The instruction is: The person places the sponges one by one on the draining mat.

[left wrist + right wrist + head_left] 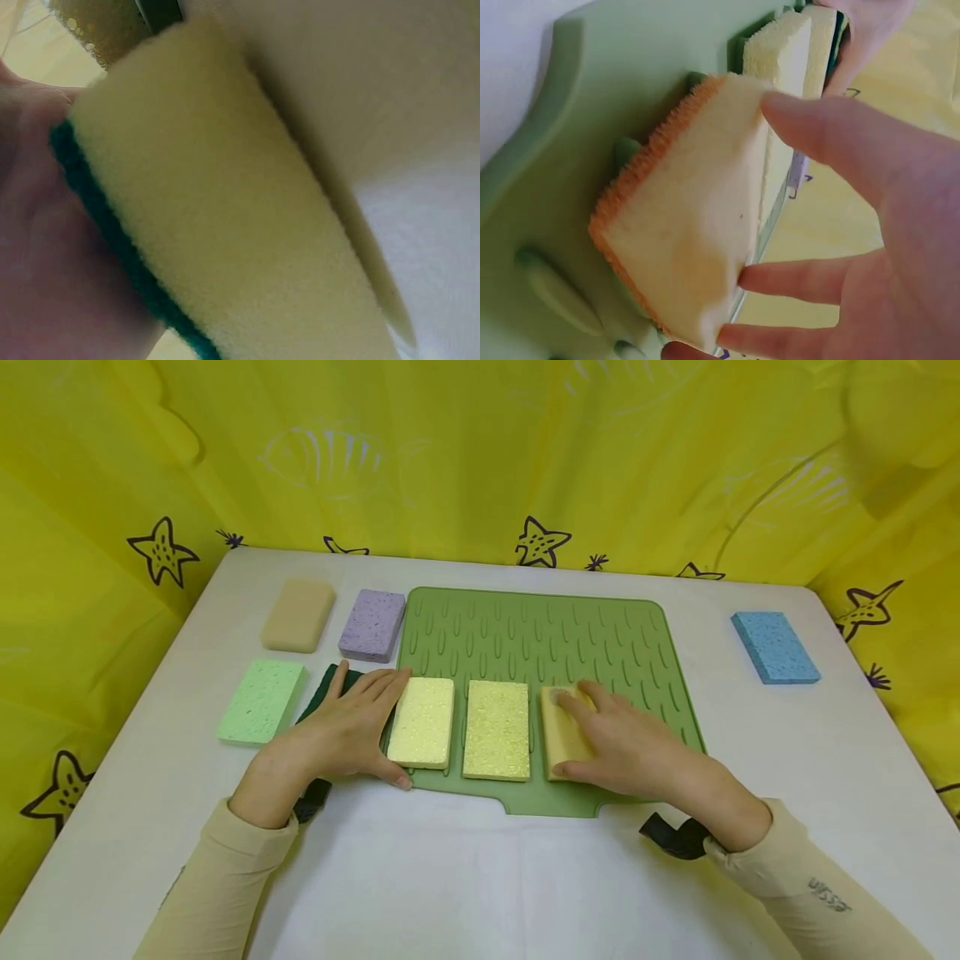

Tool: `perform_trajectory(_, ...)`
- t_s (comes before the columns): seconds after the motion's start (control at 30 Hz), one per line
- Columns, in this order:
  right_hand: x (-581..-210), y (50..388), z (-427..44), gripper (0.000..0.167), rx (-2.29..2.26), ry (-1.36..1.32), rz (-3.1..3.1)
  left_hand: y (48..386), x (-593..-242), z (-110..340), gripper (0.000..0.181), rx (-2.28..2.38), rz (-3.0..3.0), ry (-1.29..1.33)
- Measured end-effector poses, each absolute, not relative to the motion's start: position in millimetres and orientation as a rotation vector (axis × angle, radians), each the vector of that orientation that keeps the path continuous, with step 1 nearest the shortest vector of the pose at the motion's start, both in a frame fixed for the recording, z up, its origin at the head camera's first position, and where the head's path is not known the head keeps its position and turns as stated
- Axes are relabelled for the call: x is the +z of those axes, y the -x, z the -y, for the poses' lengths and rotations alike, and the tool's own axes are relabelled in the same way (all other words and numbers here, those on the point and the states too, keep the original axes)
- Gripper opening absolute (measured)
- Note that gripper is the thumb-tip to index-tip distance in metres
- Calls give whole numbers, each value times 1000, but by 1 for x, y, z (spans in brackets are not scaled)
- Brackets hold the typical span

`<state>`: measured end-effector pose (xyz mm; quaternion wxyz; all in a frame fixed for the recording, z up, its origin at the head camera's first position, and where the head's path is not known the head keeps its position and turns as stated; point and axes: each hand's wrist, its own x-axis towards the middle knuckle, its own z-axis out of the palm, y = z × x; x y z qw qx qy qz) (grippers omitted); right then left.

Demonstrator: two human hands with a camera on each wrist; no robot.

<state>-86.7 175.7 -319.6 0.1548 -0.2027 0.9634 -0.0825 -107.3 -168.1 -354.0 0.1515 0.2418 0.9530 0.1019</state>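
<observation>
Three sponges stand in a row on the green drying mat [540,635]: a pale yellow one [422,722], a mottled yellow one [497,729] and a cream one [558,735]. My right hand [626,743] holds the cream sponge, thumb at one short end and fingers at the other; its underside is orange [649,161] in the right wrist view. My left hand [330,735] lies over a yellow sponge [225,180] with a dark green scouring layer [112,225] facing the palm. Thumb and fingers span that sponge, beside the pale yellow one; most of it is hidden from above.
Left of the mat lie a beige sponge [297,616], a purple sponge [372,625] and a light green sponge [262,702]. A blue sponge [776,647] lies at the far right of the white table [465,885]. A yellow curtain [465,460] hangs behind.
</observation>
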Motion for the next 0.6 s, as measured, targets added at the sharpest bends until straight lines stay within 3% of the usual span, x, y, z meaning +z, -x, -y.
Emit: perform_trajectory(0.6, -312, 89, -192, 95, -135, 731, -2760, 107, -353, 168, 141, 309, -2730, -687)
